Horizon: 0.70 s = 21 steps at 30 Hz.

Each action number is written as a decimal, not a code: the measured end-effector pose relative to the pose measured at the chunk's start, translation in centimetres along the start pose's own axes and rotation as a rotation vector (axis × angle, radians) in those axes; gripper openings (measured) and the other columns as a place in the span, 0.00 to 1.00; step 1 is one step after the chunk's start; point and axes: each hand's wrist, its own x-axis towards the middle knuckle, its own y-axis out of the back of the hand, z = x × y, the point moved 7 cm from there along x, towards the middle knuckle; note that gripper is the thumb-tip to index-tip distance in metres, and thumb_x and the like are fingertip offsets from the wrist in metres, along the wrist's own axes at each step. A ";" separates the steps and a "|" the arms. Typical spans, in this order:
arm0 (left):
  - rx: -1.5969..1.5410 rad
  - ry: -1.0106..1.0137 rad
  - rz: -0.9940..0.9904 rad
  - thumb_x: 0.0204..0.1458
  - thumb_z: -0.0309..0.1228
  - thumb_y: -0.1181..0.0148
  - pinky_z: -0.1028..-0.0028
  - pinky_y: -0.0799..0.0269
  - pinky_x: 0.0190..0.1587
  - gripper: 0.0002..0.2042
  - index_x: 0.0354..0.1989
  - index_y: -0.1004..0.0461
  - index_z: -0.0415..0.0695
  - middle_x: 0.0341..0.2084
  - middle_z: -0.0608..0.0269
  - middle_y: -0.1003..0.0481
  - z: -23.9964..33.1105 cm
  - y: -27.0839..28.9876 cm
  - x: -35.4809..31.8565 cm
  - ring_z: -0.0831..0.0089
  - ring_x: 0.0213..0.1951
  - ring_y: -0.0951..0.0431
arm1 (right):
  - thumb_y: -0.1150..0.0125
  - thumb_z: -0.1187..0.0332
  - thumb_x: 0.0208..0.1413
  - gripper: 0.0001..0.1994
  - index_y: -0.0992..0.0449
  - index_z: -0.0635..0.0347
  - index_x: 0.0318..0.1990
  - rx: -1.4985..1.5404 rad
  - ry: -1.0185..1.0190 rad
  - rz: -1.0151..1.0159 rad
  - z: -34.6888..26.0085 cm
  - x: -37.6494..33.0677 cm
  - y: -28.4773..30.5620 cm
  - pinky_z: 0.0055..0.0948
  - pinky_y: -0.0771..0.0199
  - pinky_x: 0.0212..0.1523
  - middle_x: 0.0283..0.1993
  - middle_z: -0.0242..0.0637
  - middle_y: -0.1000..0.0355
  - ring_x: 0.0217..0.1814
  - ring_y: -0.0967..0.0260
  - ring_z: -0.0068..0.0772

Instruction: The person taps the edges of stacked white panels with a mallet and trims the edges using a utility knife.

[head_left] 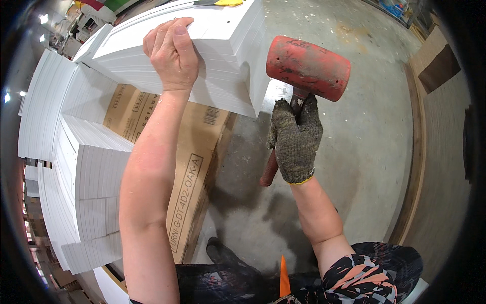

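A red mallet [309, 67] with a scuffed, cylindrical head is gripped by my right hand [296, 139], which wears a dark grey knit glove with a yellow cuff edge. Its handle passes through the glove and its end sticks out below. The head is raised over the concrete floor, apart from the boards. Bare and ungloved, my left hand [174, 55] rests on the front edge of a stack of white boards [223, 58], its thumb on top and its fingers bent over the surface. Nothing shows in that hand; part of its palm is hidden.
More white board stacks [98, 202] stand at the left. Beneath my left arm lies a brown cardboard carton [195, 137]. A tool with a yellow part [229, 2] lies on the far top of the stack. Wooden panels [445, 152] stand along the right side of the concrete floor [364, 137].
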 end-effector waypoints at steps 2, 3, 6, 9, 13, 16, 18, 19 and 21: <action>-0.013 0.004 0.009 0.69 0.42 0.63 0.68 0.41 0.58 0.24 0.38 0.17 0.46 0.39 0.64 0.19 0.1 -0.1 0.0 0.65 0.49 0.26 | 0.40 0.75 0.57 0.17 0.32 0.61 0.55 0.021 0.030 -0.005 0.2 0.1 -0.3 0.26 0.32 0.38 0.34 0.29 0.31 0.33 0.39 0.19; -0.012 0.005 0.018 0.69 0.42 0.63 0.68 0.41 0.58 0.24 0.38 0.17 0.47 0.39 0.64 0.19 0.1 -0.1 0.0 0.65 0.49 0.26 | 0.41 0.76 0.58 0.16 0.32 0.61 0.54 0.010 0.051 -0.003 0.2 0.0 -0.5 0.25 0.32 0.35 0.33 0.29 0.32 0.32 0.39 0.19; -0.036 -0.004 0.085 0.67 0.41 0.59 0.68 0.41 0.58 0.21 0.35 0.17 0.47 0.35 0.68 0.18 -0.2 0.0 0.0 0.68 0.46 0.26 | 0.44 0.78 0.59 0.11 0.32 0.59 0.49 -0.083 0.120 0.004 0.0 -0.3 -1.5 0.21 0.35 0.23 0.28 0.27 0.35 0.23 0.40 0.15; -0.054 -0.004 0.110 0.66 0.40 0.57 0.68 0.42 0.57 0.20 0.33 0.17 0.48 0.33 0.70 0.18 -0.1 -0.1 0.0 0.70 0.45 0.25 | 0.43 0.78 0.59 0.09 0.31 0.60 0.47 -0.311 0.301 -0.038 -1.0 -0.4 -2.2 0.21 0.34 0.30 0.29 0.26 0.34 0.28 0.40 0.16; -0.038 -0.027 0.124 0.66 0.40 0.57 0.68 0.41 0.56 0.20 0.32 0.17 0.47 0.33 0.69 0.18 -0.1 0.4 0.0 0.70 0.44 0.25 | 0.42 0.76 0.59 0.11 0.30 0.62 0.48 -0.201 0.207 0.014 -1.1 -0.8 -2.2 0.27 0.32 0.34 0.30 0.33 0.30 0.30 0.35 0.26; -0.020 0.030 0.014 0.69 0.43 0.63 0.66 0.40 0.59 0.24 0.38 0.17 0.46 0.39 0.63 0.19 0.4 -0.1 0.0 0.65 0.49 0.26 | 0.40 0.73 0.57 0.13 0.31 0.64 0.49 -0.267 0.238 0.064 -0.9 -0.9 -1.7 0.37 0.28 0.33 0.30 0.47 0.25 0.28 0.26 0.43; -0.013 0.031 0.006 0.69 0.42 0.63 0.67 0.41 0.59 0.24 0.38 0.17 0.46 0.39 0.63 0.18 0.3 0.1 0.0 0.65 0.49 0.26 | 0.40 0.73 0.57 0.12 0.30 0.64 0.47 -0.352 0.282 0.041 -1.3 -1.1 -2.3 0.37 0.28 0.33 0.29 0.47 0.25 0.28 0.25 0.44; -0.011 0.032 0.002 0.69 0.42 0.63 0.67 0.41 0.59 0.24 0.38 0.17 0.46 0.39 0.63 0.18 0.2 0.0 0.0 0.65 0.49 0.26 | 0.40 0.73 0.57 0.12 0.31 0.64 0.47 -0.364 0.328 0.042 -1.0 -1.0 -2.2 0.39 0.27 0.33 0.29 0.49 0.25 0.28 0.25 0.46; -0.033 0.005 0.065 0.67 0.40 0.59 0.68 0.41 0.57 0.21 0.35 0.17 0.47 0.35 0.67 0.18 -0.1 0.2 0.1 0.68 0.47 0.26 | 0.40 0.72 0.57 0.13 0.31 0.64 0.48 -0.285 0.233 0.061 -0.8 -1.3 -2.1 0.41 0.27 0.33 0.29 0.49 0.25 0.29 0.25 0.50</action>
